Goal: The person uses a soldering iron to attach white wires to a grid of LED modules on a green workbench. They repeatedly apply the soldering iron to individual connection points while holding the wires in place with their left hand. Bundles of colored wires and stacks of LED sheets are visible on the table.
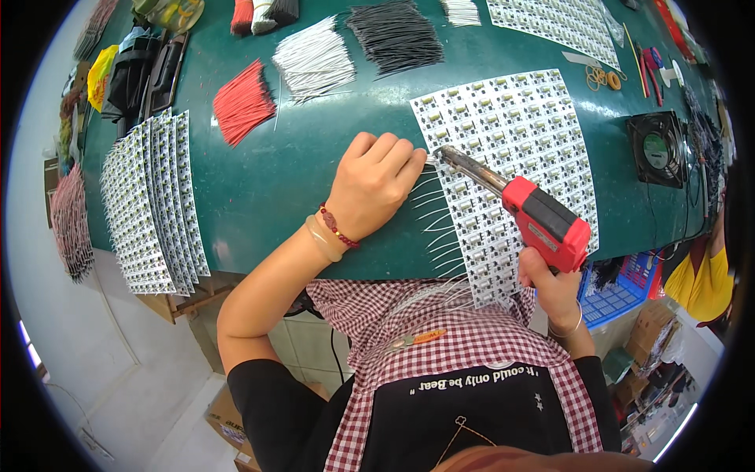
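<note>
My right hand (554,286) grips the handle of a red soldering gun (543,220); its metal tip touches the left edge of a white panel of small circuit boards (519,141) on the green table (267,181). My left hand (371,185) rests knuckles-up on the table beside that edge, fingers curled, pinching a thin white wire at the gun's tip. Several white wires (436,224) stick out from the panel's left side below my left hand.
Bundles of red wires (242,102), white wires (314,61) and black wires (395,35) lie at the back. Stacked board panels (153,204) overhang the left edge. A small black fan (657,148) sits at right, another panel (554,20) behind, and a blue basket (617,291) below the table.
</note>
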Motion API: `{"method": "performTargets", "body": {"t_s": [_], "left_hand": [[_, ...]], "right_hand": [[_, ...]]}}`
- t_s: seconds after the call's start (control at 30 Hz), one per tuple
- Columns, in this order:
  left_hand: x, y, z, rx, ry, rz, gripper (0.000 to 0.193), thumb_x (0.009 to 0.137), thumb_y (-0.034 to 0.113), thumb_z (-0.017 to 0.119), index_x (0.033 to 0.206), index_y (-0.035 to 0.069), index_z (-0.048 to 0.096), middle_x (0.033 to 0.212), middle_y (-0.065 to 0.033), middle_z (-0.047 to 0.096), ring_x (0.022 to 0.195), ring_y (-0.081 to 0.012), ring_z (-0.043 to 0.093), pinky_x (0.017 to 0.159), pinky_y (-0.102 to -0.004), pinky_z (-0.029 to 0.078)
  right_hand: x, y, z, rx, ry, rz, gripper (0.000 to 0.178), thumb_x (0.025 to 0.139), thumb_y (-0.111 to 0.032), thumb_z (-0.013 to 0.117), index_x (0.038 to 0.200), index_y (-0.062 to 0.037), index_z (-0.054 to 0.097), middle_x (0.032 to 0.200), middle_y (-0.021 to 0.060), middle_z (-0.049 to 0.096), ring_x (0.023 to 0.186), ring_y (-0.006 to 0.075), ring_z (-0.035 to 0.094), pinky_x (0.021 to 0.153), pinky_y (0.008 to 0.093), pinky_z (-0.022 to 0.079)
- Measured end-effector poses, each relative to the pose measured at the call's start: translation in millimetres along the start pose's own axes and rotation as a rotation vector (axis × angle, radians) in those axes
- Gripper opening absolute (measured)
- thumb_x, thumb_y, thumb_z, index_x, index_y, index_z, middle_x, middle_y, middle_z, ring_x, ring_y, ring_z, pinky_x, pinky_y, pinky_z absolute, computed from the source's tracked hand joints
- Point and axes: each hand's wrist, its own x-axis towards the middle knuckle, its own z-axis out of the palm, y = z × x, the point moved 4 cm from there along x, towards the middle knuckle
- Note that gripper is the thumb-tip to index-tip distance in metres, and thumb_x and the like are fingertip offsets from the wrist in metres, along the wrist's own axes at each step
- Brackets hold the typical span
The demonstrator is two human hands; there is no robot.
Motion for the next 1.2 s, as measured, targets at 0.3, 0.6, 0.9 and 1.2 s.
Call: {"method": "performTargets", "body": {"t_s": [0.3,0.6,0.9,1.2], "left_hand": [[0,0,0,0.025,-0.008,-0.004,0.015,0.075,0.007,0.069,0.09,0.006,0.069,0.077,-0.0015,0.051,0.073,-0.0172,0.056,0.067,-0.0315,0.041],[5,-3,-9,0.061,0.064,-0.031,0.016,0.074,0.007,0.069,0.09,0.007,0.068,0.08,-0.0013,0.055,0.077,-0.0168,0.059,0.067,-0.0312,0.042],[6,-4,-1,0.103,-0.004,-0.008,0.017,0.076,0.007,0.067,0.093,0.006,0.069,0.073,-0.002,0.047,0.07,-0.0168,0.052,0.061,-0.0319,0.037],[7,-5,0,0.079,0.008,-0.006,0.015,0.077,0.006,0.067,0.091,0.004,0.069,0.073,-0.0027,0.046,0.068,-0.0173,0.05,0.061,-0.0317,0.037]], "right_hand": [[0,-12,4,0.094,0.086,0.022,0.014,0.092,-0.008,0.059,0.081,0.0005,0.058,0.063,0.0054,0.057,0.051,0.0109,0.052,0.048,0.0255,0.04],[7,-11,-1,0.196,0.003,0.033,0.026,0.089,-0.003,0.067,0.113,0.0007,0.058,0.075,0.002,0.06,0.056,0.0082,0.054,0.05,0.0243,0.044],[13,-6,0,0.172,0.004,0.059,0.027,0.089,-0.003,0.068,0.114,0.0011,0.059,0.077,0.0021,0.061,0.057,0.0069,0.054,0.05,0.0229,0.045],[16,-7,2,0.136,0.0,0.099,0.033,0.087,-0.002,0.07,0.118,0.0001,0.058,0.079,0.0008,0.061,0.057,0.006,0.054,0.05,0.0221,0.044]]}}
